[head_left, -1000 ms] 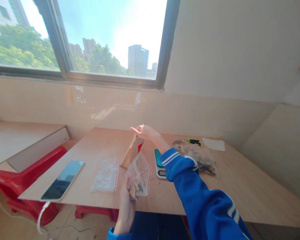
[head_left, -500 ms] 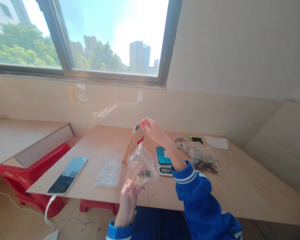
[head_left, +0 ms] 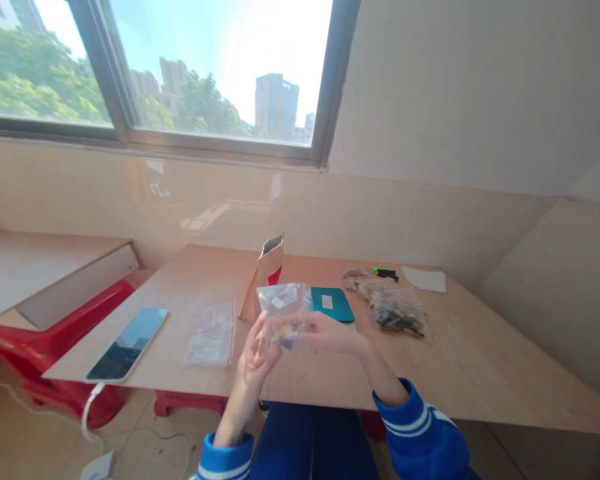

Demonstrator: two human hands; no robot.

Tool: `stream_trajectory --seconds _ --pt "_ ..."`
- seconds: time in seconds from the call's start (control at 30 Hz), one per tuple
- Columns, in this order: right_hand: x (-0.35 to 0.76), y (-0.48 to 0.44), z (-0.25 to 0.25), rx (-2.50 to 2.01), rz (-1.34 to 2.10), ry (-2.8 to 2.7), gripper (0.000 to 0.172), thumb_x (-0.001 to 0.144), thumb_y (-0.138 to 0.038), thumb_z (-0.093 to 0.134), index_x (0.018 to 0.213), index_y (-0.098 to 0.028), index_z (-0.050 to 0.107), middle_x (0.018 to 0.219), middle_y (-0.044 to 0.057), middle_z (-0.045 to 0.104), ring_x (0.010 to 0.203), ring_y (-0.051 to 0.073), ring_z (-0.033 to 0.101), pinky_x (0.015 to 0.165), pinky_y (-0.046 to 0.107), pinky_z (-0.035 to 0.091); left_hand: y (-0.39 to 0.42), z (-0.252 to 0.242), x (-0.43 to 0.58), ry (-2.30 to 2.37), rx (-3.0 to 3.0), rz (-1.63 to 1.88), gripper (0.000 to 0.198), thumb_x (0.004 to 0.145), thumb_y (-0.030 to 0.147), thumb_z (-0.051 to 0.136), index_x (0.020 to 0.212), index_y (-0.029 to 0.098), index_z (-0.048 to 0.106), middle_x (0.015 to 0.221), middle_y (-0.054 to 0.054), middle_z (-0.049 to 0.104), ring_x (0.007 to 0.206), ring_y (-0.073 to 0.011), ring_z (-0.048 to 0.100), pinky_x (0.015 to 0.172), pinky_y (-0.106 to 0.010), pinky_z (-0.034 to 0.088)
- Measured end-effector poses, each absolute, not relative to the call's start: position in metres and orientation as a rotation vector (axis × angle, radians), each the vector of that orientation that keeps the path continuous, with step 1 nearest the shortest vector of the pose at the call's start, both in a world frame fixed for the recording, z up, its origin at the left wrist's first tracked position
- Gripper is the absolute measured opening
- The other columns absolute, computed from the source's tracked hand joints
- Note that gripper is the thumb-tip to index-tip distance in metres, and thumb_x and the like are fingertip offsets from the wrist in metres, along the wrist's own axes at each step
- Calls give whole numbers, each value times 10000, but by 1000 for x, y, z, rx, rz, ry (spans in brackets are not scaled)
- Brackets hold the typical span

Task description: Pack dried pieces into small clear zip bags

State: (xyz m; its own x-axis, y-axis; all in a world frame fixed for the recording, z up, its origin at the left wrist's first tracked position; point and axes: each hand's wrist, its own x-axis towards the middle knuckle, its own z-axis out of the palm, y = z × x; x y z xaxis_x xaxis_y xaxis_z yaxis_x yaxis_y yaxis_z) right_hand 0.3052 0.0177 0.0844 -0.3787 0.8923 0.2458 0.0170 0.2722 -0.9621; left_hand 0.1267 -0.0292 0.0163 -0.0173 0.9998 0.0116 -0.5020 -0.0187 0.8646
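Zip bag (head_left: 283, 303), just one, sits in a narrow grip between left hand (head_left: 253, 357) and right hand (head_left: 330, 337).

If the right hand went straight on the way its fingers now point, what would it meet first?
The right hand points left into the clear zip bag, which it already touches; the left hand seems next, though depth is hard to judge.

Plain indoor workroom, plywood table (head_left: 485, 373), red plastic stool (head_left: 55, 340), large window (head_left: 220, 73), trees (head_left: 35, 73) and tower block (head_left: 276, 107) outside
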Motion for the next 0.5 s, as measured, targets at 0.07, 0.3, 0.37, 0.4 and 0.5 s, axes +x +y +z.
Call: stream_trajectory --seconds 0.07,0.3,0.37,0.4,0.5 --pt "303 13 82 -851 1201 -1586 307 633 -324 771 926 -247 722 891 -7 732 772 180 678 637 305 563 -24 10 129 957 791 1529 625 573 237 840 1159 204 626 1254 -117 618 1207 -302 552 869 -332 532" --pt "287 2 81 -878 1455 -1381 552 426 -146 880 935 -262 700 955 24 728 813 234 701 650 358 590 -26 6 132 1139 881 1515 335 611 360 820 737 165 579 677 27 580 631 -136 622 595 -238 535" --pt "285 4 80 -887 1455 -1371 466 471 -155 873 892 -269 709 933 26 728 822 238 699 674 371 587 -29 11 132 1058 842 1486 343 627 381 811 794 158 612 753 -2 631 723 -159 655 652 -254 559" --pt "284 6 78 -879 1438 -1397 399 509 -176 864 868 -265 714 923 28 728 826 233 697 701 372 583 -29 13 132 1010 804 1472 355 642 384 804 847 154 630 815 -23 660 787 -174 668 698 -267 568" --pt "282 13 70 -846 1374 -1512 251 626 -260 816 859 -228 728 891 34 729 787 205 689 742 357 562 -31 18 134 911 644 1450 392 688 350 788 994 149 646 1008 -73 692 954 -205 674 832 -302 564"
